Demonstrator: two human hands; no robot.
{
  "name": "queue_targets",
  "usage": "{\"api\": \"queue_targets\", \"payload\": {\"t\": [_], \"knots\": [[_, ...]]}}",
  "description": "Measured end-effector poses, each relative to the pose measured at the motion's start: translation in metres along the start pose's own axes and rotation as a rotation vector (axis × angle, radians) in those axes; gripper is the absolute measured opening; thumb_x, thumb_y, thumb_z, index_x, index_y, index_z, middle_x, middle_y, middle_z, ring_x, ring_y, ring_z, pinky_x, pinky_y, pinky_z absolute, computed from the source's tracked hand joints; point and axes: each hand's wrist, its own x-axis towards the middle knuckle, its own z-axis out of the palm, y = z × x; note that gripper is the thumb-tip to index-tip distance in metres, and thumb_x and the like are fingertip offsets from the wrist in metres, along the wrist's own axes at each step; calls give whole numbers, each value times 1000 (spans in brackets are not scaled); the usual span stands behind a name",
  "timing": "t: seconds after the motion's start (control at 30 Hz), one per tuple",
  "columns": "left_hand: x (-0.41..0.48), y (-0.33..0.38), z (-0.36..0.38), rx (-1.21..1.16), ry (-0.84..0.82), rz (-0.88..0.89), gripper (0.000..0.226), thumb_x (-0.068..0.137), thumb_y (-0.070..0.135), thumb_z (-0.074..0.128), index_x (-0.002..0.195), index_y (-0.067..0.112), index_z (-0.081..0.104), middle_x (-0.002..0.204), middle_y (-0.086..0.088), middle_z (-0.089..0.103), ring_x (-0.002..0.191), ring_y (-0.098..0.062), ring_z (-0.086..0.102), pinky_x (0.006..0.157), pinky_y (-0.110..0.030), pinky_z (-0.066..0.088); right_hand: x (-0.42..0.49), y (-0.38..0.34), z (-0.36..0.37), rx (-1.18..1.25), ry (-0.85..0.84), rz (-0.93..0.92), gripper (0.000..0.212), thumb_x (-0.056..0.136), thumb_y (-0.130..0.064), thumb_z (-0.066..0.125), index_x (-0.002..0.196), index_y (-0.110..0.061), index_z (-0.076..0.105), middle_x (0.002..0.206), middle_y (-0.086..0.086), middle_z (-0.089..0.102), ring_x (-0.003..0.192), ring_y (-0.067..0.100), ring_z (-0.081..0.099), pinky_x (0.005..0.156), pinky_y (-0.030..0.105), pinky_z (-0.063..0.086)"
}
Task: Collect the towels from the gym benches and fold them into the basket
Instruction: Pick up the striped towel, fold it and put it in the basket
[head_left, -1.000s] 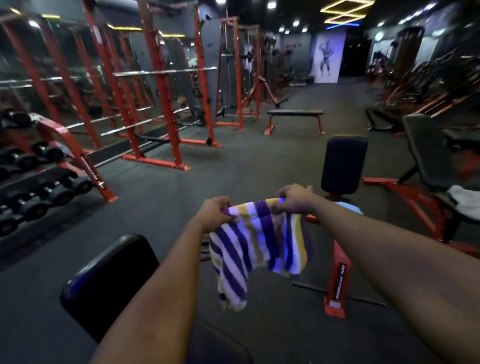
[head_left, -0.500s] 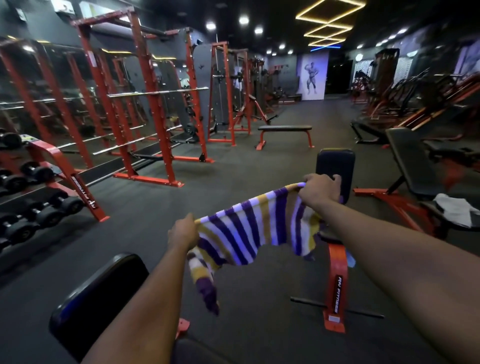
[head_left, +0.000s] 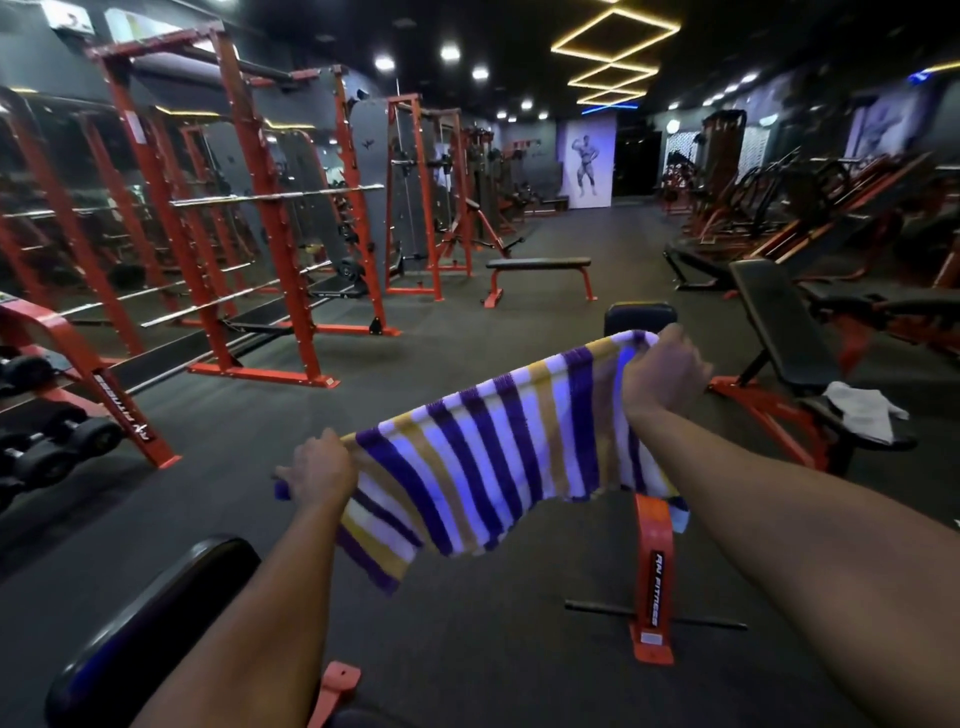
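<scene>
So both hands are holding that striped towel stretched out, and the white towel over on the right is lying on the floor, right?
Not quite. The head view shows the white towel lying on a bench seat, not the floor. The rest is right: left hand and right hand hold the striped towel stretched out.

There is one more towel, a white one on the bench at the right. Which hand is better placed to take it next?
Probably the right hand: it is much nearer the white towel than the left hand. Both hands grip the striped towel, so one must let go first.
</scene>
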Motion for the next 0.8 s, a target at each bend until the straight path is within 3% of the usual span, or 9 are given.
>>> {"api": "queue_targets", "payload": {"t": [0.17, 0.23, 0.33, 0.43, 0.53, 0.6, 0.67, 0.73, 0.8], "knots": [[2, -6, -1, -104, 231, 15, 26, 93, 11, 37, 119, 13, 41, 107, -20, 59, 102, -39, 57, 89, -53, 42, 5, 7, 11, -12, -193, 212, 18, 92, -14, 55, 108, -7, 60, 109, 20, 66, 102, 39, 63, 79, 43, 51], [7, -8, -3, -84, 131, -50, 41, 94, 11, 36, 135, 11, 30, 112, -25, 61, 105, -43, 58, 93, -52, 42, 7, 12, 14, -143, -386, 317, 23, 88, -12, 60, 110, -6, 65, 105, 17, 66, 97, 34, 64, 79, 40, 51], [13, -4, -5, -57, -148, -213, 62, 96, 11, 40, 150, 4, 12, 136, -28, 50, 124, -43, 50, 103, -49, 40, -5, 12, 29, -195, -781, 336, 41, 75, -24, 70, 110, -3, 67, 105, 11, 66, 99, 29, 65, 77, 32, 53], [13, 19, -10, -208, -311, -189, 43, 101, 14, 35, 141, -3, 39, 142, -20, 49, 130, -34, 48, 100, -35, 41, -28, -6, 41, -191, -1016, 169, 48, 65, -36, 79, 98, -3, 70, 95, 9, 71, 89, 24, 69, 74, 29, 57], [-1, 51, -22, -213, -527, 37, 39, 100, 15, 38, 130, -3, 55, 139, -18, 54, 127, -30, 53, 97, -30, 43, -61, -35, 34, 37, -1180, -9, 21, 78, -26, 76, 76, -6, 67, 65, 5, 60, 53, 14, 55, 43, 15, 42], [-7, 68, -22, -288, -599, 68, 35, 96, 16, 45, 122, 1, 62, 128, -15, 63, 119, -31, 60, 78, -27, 50, -78, -46, 39, 190, -1313, -128, 15, 86, -22, 69, 79, -9, 68, 69, 4, 59, 55, 12, 52, 47, 17, 42], [-12, 83, -23, -352, -551, 65, 32, 90, 13, 51, 116, -2, 63, 117, -19, 68, 109, -34, 65, 61, -18, 45, -91, -55, 40, 346, -1444, -154, 11, 89, -21, 65, 92, -10, 67, 77, 3, 61, 64, 11, 55, 57, 24, 47], [-14, 98, -26, -451, -534, 75, 33, 90, 10, 50, 117, -6, 59, 113, -23, 68, 102, -36, 68, 62, -20, 48, -99, -61, 40, 449, -1549, -122, 8, 92, -17, 62, 99, -14, 62, 79, 1, 60, 67, 12, 55, 59, 26, 48], [-21, 106, -34, -532, -621, 62, 30, 92, 7, 47, 119, -6, 53, 98, -20, 67, 84, -32, 70, 69, -32, 57, -103, -66, 38, 499, -1585, -123, 17, 90, -23, 66, 102, -13, 61, 80, 3, 59, 68, 13, 55, 59, 26, 46]]}}
